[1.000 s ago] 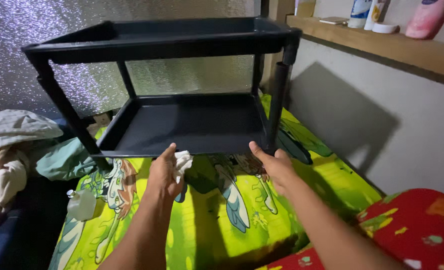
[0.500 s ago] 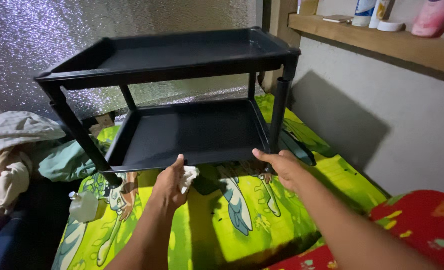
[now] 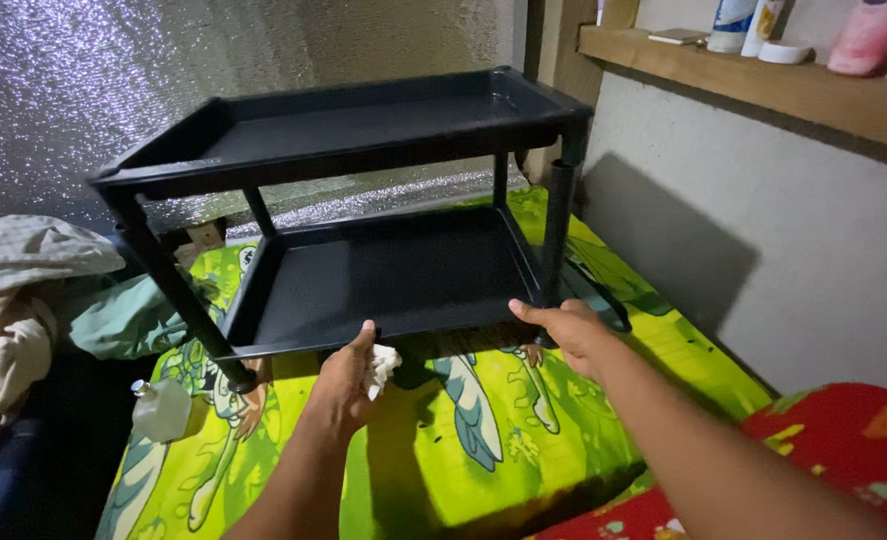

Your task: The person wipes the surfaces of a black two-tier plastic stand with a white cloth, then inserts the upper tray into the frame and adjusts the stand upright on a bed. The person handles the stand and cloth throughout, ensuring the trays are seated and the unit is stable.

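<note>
a: where is the black two-tier rack (image 3: pixel 363 200)?

b: it sits tilted on the green cartoon-print sheet (image 3: pixel 483 430), in front of the glittery silver wall covering (image 3: pixel 163 70), its right posts near the grey wall (image 3: pixel 763 250).

a: and the hands?

b: both are at the front edge of the rack's lower tray. the left hand (image 3: pixel 345 385) is curled around a white cloth (image 3: pixel 383 362) and touches that edge. the right hand (image 3: pixel 571 332) grips the tray's front right corner, thumb along the rim.

a: what lies around the rack?

b: left of it, a heap of clothes (image 3: pixel 18 290) and a small clear bottle (image 3: pixel 161 408). above and right of it, a wooden shelf (image 3: pixel 763 90) with bottles. a red patterned cushion (image 3: pixel 843 440) lies nearer the person, right of the rack.
</note>
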